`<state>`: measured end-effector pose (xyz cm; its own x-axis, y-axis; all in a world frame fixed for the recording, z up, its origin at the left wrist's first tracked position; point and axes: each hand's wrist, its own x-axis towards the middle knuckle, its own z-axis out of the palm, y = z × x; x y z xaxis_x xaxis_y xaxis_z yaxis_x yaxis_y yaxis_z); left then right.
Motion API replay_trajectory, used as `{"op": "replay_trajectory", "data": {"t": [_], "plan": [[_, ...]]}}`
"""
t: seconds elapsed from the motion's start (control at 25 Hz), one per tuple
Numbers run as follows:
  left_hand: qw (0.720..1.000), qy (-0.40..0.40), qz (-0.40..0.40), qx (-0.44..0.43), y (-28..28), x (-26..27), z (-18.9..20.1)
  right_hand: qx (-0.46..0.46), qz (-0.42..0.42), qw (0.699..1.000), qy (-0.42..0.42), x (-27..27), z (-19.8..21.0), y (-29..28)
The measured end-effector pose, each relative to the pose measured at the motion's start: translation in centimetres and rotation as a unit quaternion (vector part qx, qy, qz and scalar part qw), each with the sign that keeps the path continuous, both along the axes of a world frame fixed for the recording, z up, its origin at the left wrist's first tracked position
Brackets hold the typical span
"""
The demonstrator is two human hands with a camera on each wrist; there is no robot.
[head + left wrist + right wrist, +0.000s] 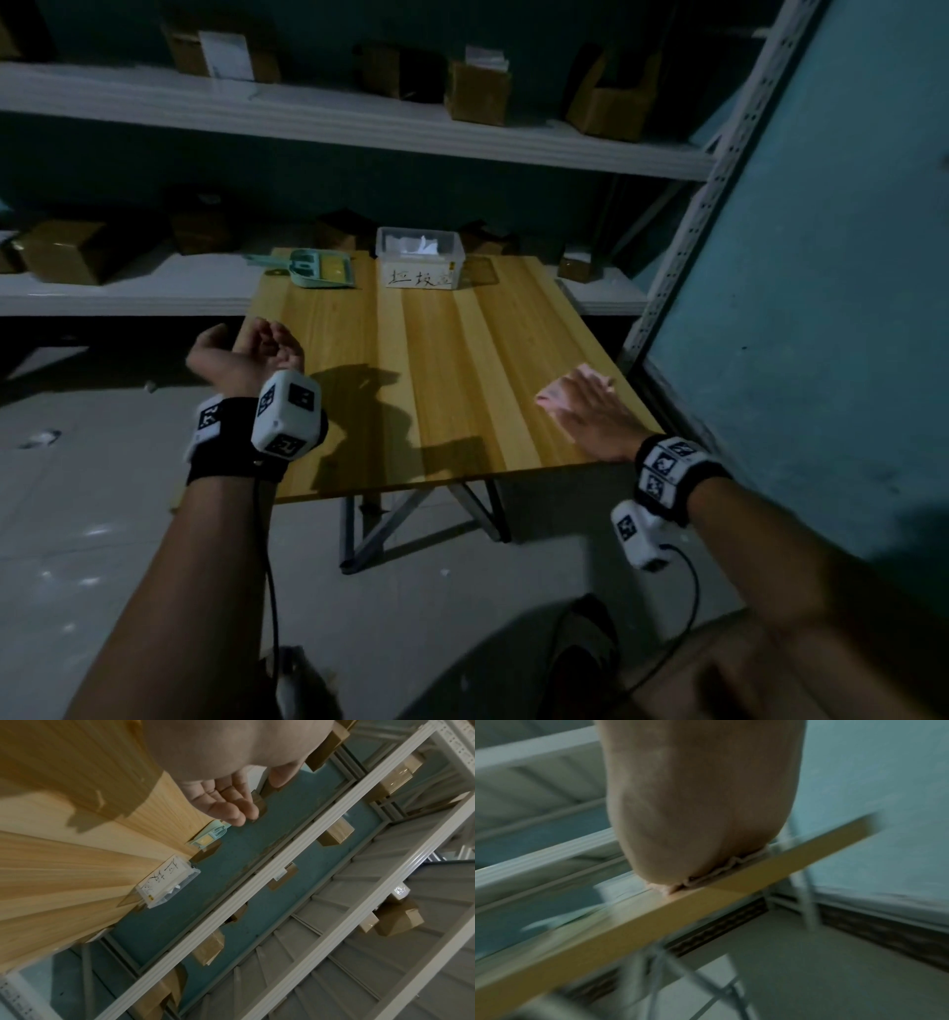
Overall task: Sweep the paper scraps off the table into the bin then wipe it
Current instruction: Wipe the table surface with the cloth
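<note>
My right hand (585,406) lies flat with straight fingers on a pink cloth (552,398) near the right front corner of the wooden table (436,370). In the right wrist view the cloth (713,876) shows as a thin crumpled edge under the palm at the table's rim. My left hand (257,344) hovers palm up at the table's left edge, fingers loosely curled and holding nothing; its fingers (231,805) show the same. A clear plastic bin (420,257) with white paper scraps inside and a handwritten label stands at the far edge.
A green dustpan with a small brush (313,268) lies at the far left of the table, beside the bin. White shelving (308,118) with cardboard boxes runs behind. A teal wall (821,257) stands close on the right. The table's folding legs (411,519) show below.
</note>
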<state>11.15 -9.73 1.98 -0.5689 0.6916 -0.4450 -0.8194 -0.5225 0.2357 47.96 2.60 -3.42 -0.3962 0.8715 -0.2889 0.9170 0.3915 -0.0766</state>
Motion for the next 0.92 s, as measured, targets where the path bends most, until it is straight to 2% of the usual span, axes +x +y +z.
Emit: {"op": "replay_trajectory", "data": {"t": [0.12,0.24,0.56,0.72,0.92], "plan": [[1.0,0.002,-0.005,-0.007,0.0,0.2,0.0,-0.012,-0.098,0.995,-0.001,3.0,0.1,0.2],[1.0,0.009,-0.008,-0.008,0.1,0.5,0.0,0.009,-0.122,0.992,0.019,4.0,0.0,-1.1],[0.999,-0.006,-0.031,-0.025,0.4,1.1,0.0,0.018,-0.064,0.998,0.005,2.4,-0.7,-3.3],[1.0,-0.009,-0.02,-0.012,-0.1,1.3,0.1,0.016,-0.024,1.0,0.011,-0.6,-0.6,-4.8],[1.0,-0.01,0.011,0.006,-1.8,0.4,0.6,0.016,0.065,0.997,0.022,-6.1,-0.6,-6.7]]}}
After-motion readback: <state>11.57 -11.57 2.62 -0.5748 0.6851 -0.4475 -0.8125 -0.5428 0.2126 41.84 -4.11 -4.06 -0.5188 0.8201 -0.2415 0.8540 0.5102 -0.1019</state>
